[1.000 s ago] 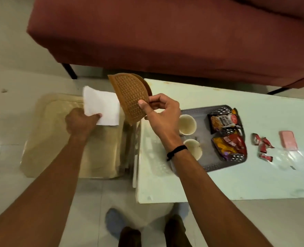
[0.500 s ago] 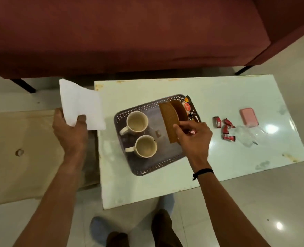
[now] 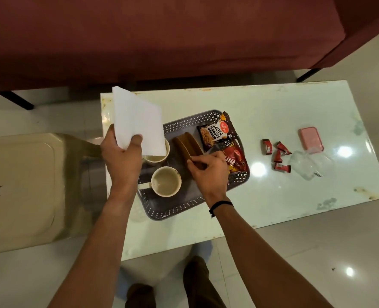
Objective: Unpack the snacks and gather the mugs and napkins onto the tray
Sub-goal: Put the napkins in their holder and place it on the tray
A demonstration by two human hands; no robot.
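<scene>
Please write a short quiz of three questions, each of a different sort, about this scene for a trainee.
1. True or false: both mugs stand on the grey tray.
2. What does the left hand hold? A) a mug B) white napkins C) a snack packet
3. Fill in: the right hand grips the brown ______ holder.

Key:
1. True: the nearer mug and the farther mug are both on it.
2. B, the white napkins.
3. napkin. It stands upright on the tray beside the salted peanuts packet.
</scene>
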